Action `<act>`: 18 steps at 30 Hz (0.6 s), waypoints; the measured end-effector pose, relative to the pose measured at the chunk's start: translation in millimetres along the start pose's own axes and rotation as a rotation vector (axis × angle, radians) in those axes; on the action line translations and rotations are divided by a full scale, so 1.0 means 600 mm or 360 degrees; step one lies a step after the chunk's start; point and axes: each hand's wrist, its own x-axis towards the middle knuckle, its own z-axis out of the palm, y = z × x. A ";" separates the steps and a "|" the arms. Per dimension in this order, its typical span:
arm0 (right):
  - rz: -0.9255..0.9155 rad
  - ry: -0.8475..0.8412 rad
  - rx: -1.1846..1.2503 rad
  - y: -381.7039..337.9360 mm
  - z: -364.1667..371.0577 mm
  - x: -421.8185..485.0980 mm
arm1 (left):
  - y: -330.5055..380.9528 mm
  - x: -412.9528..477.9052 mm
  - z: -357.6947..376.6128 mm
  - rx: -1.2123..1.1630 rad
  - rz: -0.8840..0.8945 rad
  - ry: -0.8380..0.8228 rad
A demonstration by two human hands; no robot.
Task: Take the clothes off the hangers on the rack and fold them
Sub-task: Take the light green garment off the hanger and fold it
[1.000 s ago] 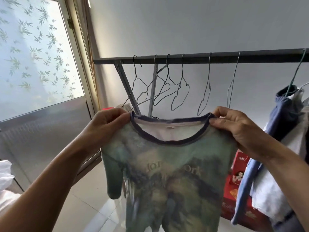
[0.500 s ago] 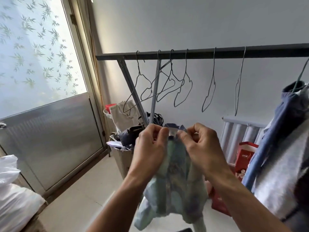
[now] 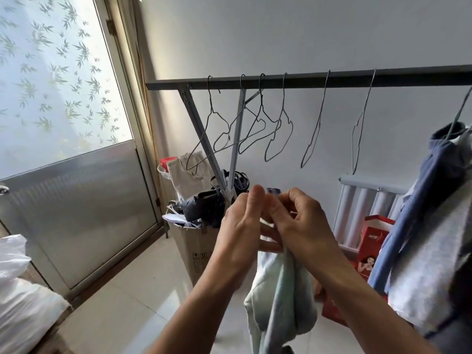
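L hand [image 3: 240, 226], R hand [image 3: 301, 223] pinch tee [image 3: 278, 302]; red box [image 3: 370, 241] print illegible.

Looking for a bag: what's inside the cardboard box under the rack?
A dark bag and loose papers poke out of the cardboard box. Deeper contents are hidden by its walls; the left hand covers its right side.

— What's beyond the left hand [image 3: 242, 226]?
— A cardboard box [image 3: 196, 249], stuffed with a dark bag [image 3: 201, 205] and a pale cloth bag [image 3: 189, 172].
— Farther left?
— A door [image 3: 76, 200] with leaf-patterned frosted glass. A white sack [image 3: 23, 290] lies low, well left of that hand.
— Past the right hand [image 3: 301, 223]?
— A white radiator [image 3: 362, 208] against the wall, with a red carton [image 3: 373, 241] in front of it.
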 end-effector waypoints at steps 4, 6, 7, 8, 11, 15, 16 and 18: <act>-0.0005 -0.0188 0.0120 0.005 -0.005 0.000 | 0.012 -0.012 -0.003 -0.0109 -0.0095 -0.0162; -0.0023 -0.0172 0.0161 0.005 -0.014 0.005 | 0.010 -0.004 -0.019 0.0238 0.0071 -0.0137; -0.0035 -0.0188 0.0151 0.004 -0.020 0.007 | 0.009 0.007 -0.032 0.0479 0.0235 -0.0079; -0.0056 -0.0235 0.0145 0.002 -0.026 0.010 | 0.010 0.020 -0.046 0.0680 0.0412 -0.0044; -0.0197 -0.0512 0.0162 -0.012 -0.047 0.016 | 0.021 0.066 -0.076 0.1135 0.0667 -0.0394; -0.0393 -0.0707 0.0315 -0.030 -0.076 0.025 | 0.046 0.104 -0.079 0.1270 0.0645 -0.0838; -0.0412 -0.0702 0.0343 -0.032 -0.082 0.029 | 0.051 0.109 -0.080 0.1194 0.0621 -0.0878; -0.0417 -0.0687 0.0392 -0.032 -0.090 0.033 | 0.058 0.110 -0.079 0.0993 0.0562 -0.0917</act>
